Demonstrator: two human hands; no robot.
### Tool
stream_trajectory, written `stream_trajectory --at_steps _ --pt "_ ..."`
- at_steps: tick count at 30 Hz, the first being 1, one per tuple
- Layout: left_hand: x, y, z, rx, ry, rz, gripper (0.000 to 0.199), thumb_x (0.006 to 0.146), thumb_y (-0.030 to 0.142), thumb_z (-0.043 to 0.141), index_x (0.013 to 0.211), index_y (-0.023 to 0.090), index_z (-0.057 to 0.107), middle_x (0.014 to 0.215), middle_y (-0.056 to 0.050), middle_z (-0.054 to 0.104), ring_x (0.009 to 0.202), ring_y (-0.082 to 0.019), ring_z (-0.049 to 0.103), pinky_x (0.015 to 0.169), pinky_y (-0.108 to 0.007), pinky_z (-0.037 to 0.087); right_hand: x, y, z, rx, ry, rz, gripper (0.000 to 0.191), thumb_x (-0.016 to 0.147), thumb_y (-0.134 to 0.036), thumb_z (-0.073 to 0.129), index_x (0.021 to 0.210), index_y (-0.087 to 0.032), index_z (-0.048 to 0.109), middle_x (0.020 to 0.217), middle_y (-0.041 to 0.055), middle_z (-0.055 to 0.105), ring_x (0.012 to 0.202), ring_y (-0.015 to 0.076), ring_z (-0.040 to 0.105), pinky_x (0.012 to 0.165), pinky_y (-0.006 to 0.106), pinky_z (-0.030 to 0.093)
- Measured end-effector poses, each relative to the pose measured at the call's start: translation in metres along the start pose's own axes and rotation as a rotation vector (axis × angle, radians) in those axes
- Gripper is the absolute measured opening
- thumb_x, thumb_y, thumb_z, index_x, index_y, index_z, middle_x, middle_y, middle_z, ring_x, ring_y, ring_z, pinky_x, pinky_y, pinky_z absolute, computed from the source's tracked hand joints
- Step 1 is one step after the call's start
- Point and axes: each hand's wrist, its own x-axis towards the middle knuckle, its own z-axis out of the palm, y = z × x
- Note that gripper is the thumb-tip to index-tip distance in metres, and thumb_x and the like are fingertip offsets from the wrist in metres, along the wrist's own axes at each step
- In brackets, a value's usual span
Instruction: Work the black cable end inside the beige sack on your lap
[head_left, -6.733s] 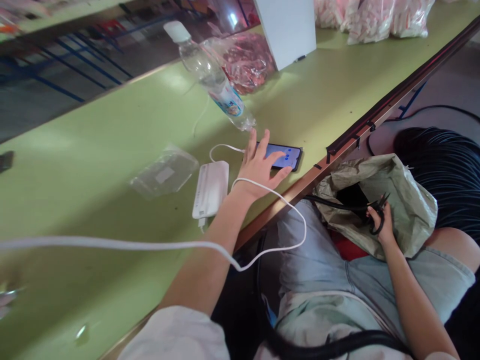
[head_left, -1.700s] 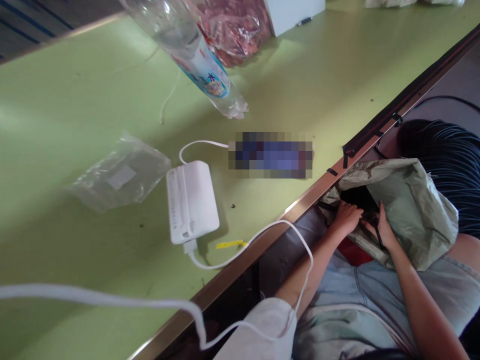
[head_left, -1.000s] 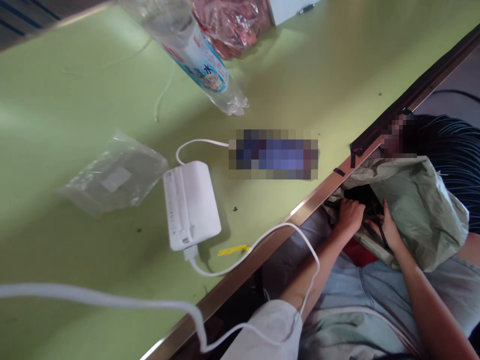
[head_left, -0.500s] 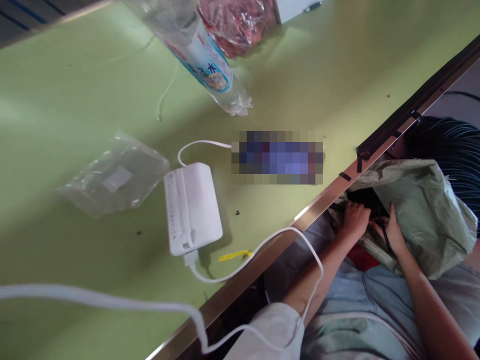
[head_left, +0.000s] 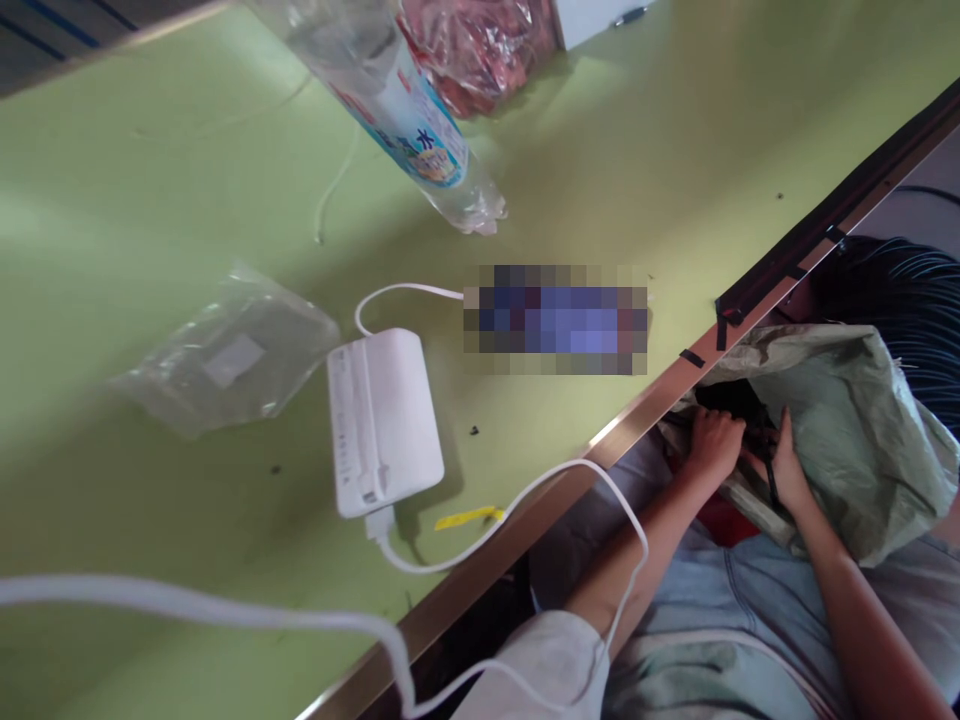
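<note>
In head view, noted shift of left hand [head_left: 718,445] from pale-green bench [head_left: 675,150] to mouth of drab-green woven-plastic sack [head_left: 847,440], bringing both hands together at the work there. Found left hand curled tightly; cannot tell its contents. Found right hand [head_left: 789,472] closed around black-handled scissors [head_left: 772,482] at sack's mouth, blades lost in shadow. Could not make out pixelated blue rectangle [head_left: 570,322] on bench.

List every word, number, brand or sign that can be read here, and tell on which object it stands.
"水": on the plastic bottle's label; its other characters are too blurred to read.
White power bank: markings along one side, too small to read.
White patch on the clear bag: nothing legible.
Pixelated block: nothing legible.
</note>
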Motion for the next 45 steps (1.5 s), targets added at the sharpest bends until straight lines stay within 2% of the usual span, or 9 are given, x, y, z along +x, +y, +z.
stream_trajectory --at_steps 4,10,18,21,24,31,36,42,45 --pt "0.0 0.0 0.003 0.006 -0.026 0.048 0.027 0.106 0.02 0.048 0.109 0.02 0.075 0.104 -0.008 0.074 0.104 -0.023 0.067 0.103 -0.044 0.045 0.002 0.0 0.002 0.02 -0.003 -0.042 0.125 0.089 -0.059 0.068 0.166 -0.002 -0.013 0.13 0.0264 0.064 0.111 0.0338 0.071 0.099 0.048 0.057" --pt "0.003 -0.001 0.006 0.001 -0.021 0.003 0.024 0.105 0.019 0.05 0.106 0.016 0.074 0.104 -0.01 0.074 0.105 -0.025 0.068 0.102 -0.044 0.047 0.0 0.006 0.001 0.03 -0.039 0.073 0.121 0.091 -0.062 0.065 0.168 -0.007 -0.009 0.101 0.0148 0.072 0.085 0.0328 0.073 0.083 0.049 0.061" --pt "-0.002 0.003 -0.001 -0.005 -0.029 0.052 0.028 0.107 0.019 0.045 0.118 0.02 0.071 0.11 -0.009 0.073 0.107 -0.024 0.068 0.102 -0.043 0.047 0.003 -0.001 0.0 0.111 -0.049 -0.027 0.123 0.088 -0.054 0.071 0.167 -0.007 -0.01 0.126 0.0227 0.066 0.108 0.0337 0.07 0.102 0.053 0.055" --pt "-0.003 0.004 0.001 0.006 -0.026 0.038 0.028 0.107 0.018 0.044 0.118 0.018 0.069 0.112 -0.01 0.073 0.109 -0.025 0.068 0.103 -0.044 0.047 0.003 -0.001 0.001 0.129 -0.036 0.003 0.124 0.089 -0.053 0.07 0.166 -0.004 -0.015 0.125 0.0243 0.066 0.107 0.0336 0.071 0.101 0.052 0.056" --pt "-0.001 0.004 0.006 0.014 -0.008 0.023 0.022 0.106 0.02 0.048 0.114 0.015 0.068 0.112 -0.011 0.073 0.11 -0.026 0.067 0.104 -0.045 0.046 0.002 0.005 0.002 0.125 -0.011 0.041 0.126 0.088 -0.055 0.069 0.166 -0.008 -0.018 0.123 0.022 0.069 0.103 0.0334 0.073 0.096 0.05 0.059" --pt "0.0 0.004 0.006 0.009 -0.002 0.022 0.022 0.104 0.03 0.059 0.116 0.014 0.066 0.115 -0.013 0.071 0.112 -0.028 0.066 0.104 -0.045 0.045 0.002 0.01 0.003 0.11 -0.01 0.047 0.116 0.091 -0.054 0.068 0.168 -0.011 -0.007 0.124 0.0206 0.07 0.109 0.0315 0.073 0.1 0.048 0.058" --pt "0.001 0.005 0.005 0.023 -0.021 0.028 0.021 0.105 0.028 0.056 0.117 0.013 0.065 0.115 -0.012 0.071 0.113 -0.029 0.065 0.106 -0.047 0.045 0.005 0.008 0.002 0.104 -0.035 0.028 0.094 0.094 -0.053 0.064 0.165 -0.011 0.02 0.133 0.024 0.066 0.114 0.0305 0.071 0.109 0.048 0.053" --pt "0.001 0.005 0.007 0.032 -0.012 0.025 0.021 0.106 0.022 0.049 0.117 0.014 0.065 0.115 -0.013 0.071 0.113 -0.027 0.066 0.105 -0.047 0.045 0.006 0.015 0.005 0.109 -0.017 0.044 0.093 0.091 -0.054 0.063 0.165 -0.015 0.022 0.125 0.0197 0.07 0.109 0.032 0.074 0.104 0.052 0.057" --pt "0.002 0.004 0.008 0.028 -0.007 0.028 0.023 0.106 0.019 0.047 0.117 0.014 0.066 0.115 -0.013 0.071 0.111 -0.027 0.067 0.105 -0.047 0.046 0.007 0.017 0.007 0.122 -0.022 0.05 0.09 0.09 -0.053 0.062 0.163 -0.019 0.022 0.13 0.0195 0.068 0.115 0.0322 0.072 0.106 0.053 0.056"
